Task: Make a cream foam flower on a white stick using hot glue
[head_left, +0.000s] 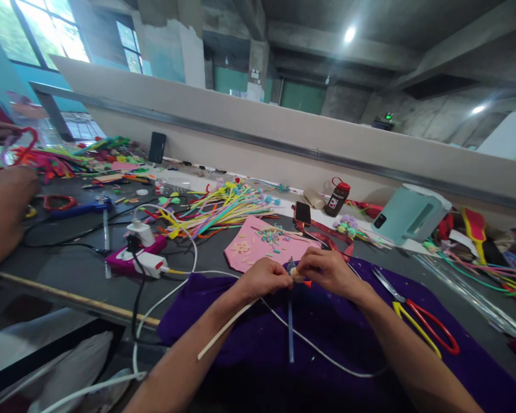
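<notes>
My left hand (267, 277) and my right hand (324, 269) meet over a purple cloth (327, 321), each with its fingers pinched. Between them is a small cream fuzzy piece (297, 276), gripped from both sides. A long cream stem (226, 331) runs from under my left hand down along the forearm. Below the fingers a translucent stick (290, 335) points downward; a bluish tuft and a bit of orange show beside the cream piece. Just beyond lies a pink sheet (251, 244) with small cut pieces on it. Scissors (413, 312) with red and yellow handles rest to the right.
A purple power strip (126, 263) with plugs and white cables sits left. Colourful stems (223, 212), a phone (302, 213), a dark bottle (337, 198) and a mint box (408, 215) stand or lie behind. Another person's hands (8, 189) hold a red loop at far left.
</notes>
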The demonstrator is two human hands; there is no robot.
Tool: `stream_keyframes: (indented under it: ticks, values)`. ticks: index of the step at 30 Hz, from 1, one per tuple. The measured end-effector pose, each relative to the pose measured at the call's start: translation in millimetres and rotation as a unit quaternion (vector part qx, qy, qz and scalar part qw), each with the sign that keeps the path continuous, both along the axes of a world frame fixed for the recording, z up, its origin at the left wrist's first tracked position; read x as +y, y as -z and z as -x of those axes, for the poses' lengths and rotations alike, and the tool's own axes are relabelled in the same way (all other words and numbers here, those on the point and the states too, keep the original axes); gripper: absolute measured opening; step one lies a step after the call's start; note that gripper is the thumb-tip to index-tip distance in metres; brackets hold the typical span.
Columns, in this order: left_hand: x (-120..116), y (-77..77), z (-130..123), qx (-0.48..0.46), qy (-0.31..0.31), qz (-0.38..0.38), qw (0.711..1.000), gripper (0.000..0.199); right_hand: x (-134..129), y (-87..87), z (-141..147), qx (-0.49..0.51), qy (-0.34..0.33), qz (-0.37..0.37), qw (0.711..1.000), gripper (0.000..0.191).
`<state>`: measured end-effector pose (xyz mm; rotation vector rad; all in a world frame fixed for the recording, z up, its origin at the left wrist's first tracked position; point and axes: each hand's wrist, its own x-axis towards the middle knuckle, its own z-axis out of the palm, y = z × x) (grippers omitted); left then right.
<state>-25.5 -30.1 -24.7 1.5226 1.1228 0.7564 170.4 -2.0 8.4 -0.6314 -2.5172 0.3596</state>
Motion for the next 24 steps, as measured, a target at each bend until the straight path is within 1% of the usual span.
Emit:
stream_keyframes:
  ticks: [7,17,24]
  values:
    - [-1.3,-1.6,0.2,0.009,0.011,-0.002,1.0,0.02,-1.3,-3.8,-0.2,-0.022,-0.012,-0.026,0.999,0.014]
    - [-3.0,-4.0,0.5,0.01,0.005,-0.023,1.0,0.022,-2.6,-7.8,-1.0,-0.032,-0.025,-0.018,0.999,0.015]
    - [-1.2,0.5,-0.4,0.005,-0.001,-0.02,1.0,0.024,-0.6,-5.2,-1.8,-0.035,-0.026,-0.02,0.999,0.017]
